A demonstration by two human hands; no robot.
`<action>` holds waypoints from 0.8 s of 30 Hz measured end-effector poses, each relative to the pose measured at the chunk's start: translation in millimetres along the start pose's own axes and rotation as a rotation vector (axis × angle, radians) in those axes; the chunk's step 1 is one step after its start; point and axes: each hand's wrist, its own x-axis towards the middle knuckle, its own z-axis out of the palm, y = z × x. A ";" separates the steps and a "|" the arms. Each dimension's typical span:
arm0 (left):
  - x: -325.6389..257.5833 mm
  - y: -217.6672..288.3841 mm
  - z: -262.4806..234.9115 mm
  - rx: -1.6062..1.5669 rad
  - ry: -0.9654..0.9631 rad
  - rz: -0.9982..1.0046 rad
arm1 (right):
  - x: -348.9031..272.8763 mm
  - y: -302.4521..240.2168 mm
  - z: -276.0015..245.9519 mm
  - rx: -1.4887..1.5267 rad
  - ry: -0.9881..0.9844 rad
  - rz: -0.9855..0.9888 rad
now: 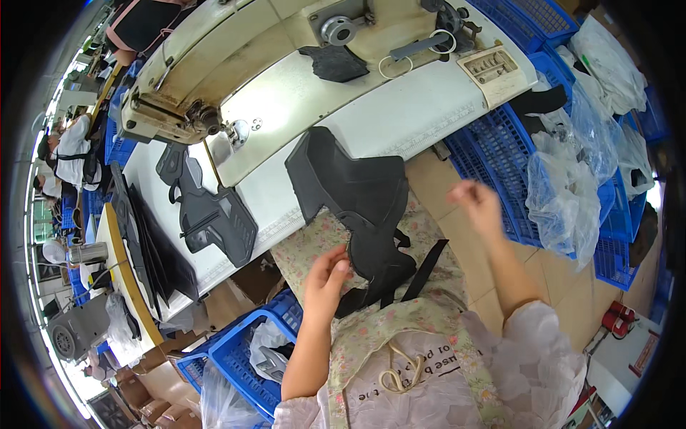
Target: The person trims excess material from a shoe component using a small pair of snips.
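Note:
A large black moulded fabric panel point(357, 186) with a curved outline lies from the edge of the white sewing table point(436, 107) down over my apron. Black straps point(426, 270) hang off its lower end. My left hand point(326, 280) is closed at the panel's left edge, thumb and fingers pinched on it. To the right, raised over the floor and apart from the panel, my right hand point(477, 207) has its fingers curled together; whatever they might hold is too small to make out. The sewing machine's needle area point(230, 136) is beyond the panel, to the left.
Another black moulded panel point(214, 218) lies on the table's left, beside a stack of black pieces point(153, 250). A black scrap point(334, 63) and scissors point(416, 48) rest on the machine bed. Blue crates point(493, 168) with plastic bags stand right; another blue crate point(239, 354) is lower left.

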 end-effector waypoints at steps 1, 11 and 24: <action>6.9 2.2 6.5 -0.030 -0.038 -0.038 | -14.3 -5.3 23.1 0.137 -0.063 0.063; 49.5 7.9 4.8 -0.542 -0.017 -0.078 | 15.2 -92.9 87.2 -0.263 0.208 -0.443; 27.1 34.5 46.5 -0.471 0.014 0.183 | 39.7 -133.9 122.1 -0.036 0.007 -0.405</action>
